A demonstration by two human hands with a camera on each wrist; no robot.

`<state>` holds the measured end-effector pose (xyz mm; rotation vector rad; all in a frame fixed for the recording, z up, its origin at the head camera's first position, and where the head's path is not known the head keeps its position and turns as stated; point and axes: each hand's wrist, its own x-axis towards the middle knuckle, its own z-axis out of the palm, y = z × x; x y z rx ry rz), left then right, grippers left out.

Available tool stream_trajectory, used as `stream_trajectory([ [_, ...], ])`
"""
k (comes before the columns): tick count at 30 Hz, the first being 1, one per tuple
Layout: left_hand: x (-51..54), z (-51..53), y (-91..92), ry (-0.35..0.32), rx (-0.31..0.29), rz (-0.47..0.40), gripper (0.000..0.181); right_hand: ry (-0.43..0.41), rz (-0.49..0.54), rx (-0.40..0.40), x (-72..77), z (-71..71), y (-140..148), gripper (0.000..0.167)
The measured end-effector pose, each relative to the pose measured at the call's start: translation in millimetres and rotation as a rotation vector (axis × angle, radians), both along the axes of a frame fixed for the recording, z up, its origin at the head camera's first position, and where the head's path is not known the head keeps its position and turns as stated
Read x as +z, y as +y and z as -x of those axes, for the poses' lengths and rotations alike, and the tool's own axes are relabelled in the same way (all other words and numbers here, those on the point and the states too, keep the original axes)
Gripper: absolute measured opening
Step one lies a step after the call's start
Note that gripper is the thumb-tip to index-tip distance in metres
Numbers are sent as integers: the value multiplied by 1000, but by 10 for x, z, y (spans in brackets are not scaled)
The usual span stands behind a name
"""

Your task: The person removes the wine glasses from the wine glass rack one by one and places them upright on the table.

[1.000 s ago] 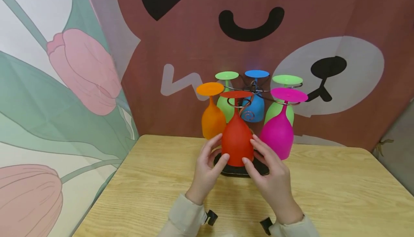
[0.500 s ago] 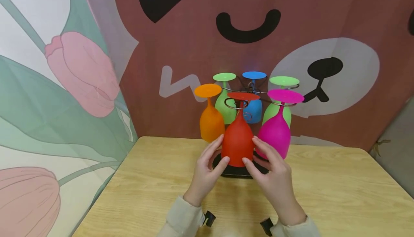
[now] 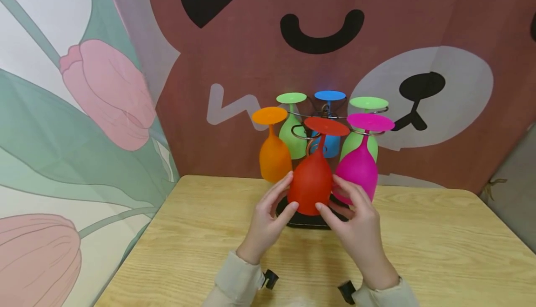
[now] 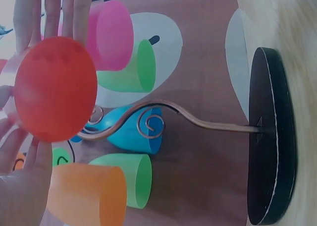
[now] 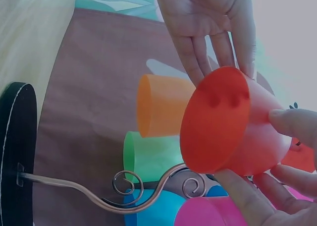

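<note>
Both hands hold an upside-down red goblet (image 3: 311,183) by its bowl, the left hand (image 3: 268,223) on its left side and the right hand (image 3: 360,228) on its right. Its stem leans right, with the foot beside an unfilled wire loop of the metal rack (image 3: 299,132). In the left wrist view the goblet's mouth (image 4: 55,89) faces the camera; the right wrist view shows fingertips around the bowl (image 5: 262,132). The magenta goblet (image 3: 361,172) hangs close to the right fingers, the orange goblet (image 3: 275,158) beyond the left ones.
Two green goblets (image 3: 293,139) (image 3: 347,149) and a blue goblet (image 3: 332,145) hang upside down at the rack's back. Its black base (image 3: 307,221) stands on the wooden table (image 3: 201,242). A printed cloth (image 3: 234,42) hangs behind.
The red goblet's foot has moved right, out of line with the front wire loop, and the goblet now tilts. Both hands keep hold of the bowl; the right hand has shifted slightly right.
</note>
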<state>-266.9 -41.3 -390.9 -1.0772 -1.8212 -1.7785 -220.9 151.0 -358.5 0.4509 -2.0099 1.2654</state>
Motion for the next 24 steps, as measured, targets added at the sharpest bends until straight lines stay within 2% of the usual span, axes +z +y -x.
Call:
stream_trajectory([
  [6,5,34,-57,25,-24,11,57,-40,33,26,15,-16,8,68],
  [14,29,61,-107,81,-48,26,55,-45,-10,47,61,-42,55,74],
  [24,20,32,-147,-37,-49,-41,53,-1,20,168,19,-17,53,75],
])
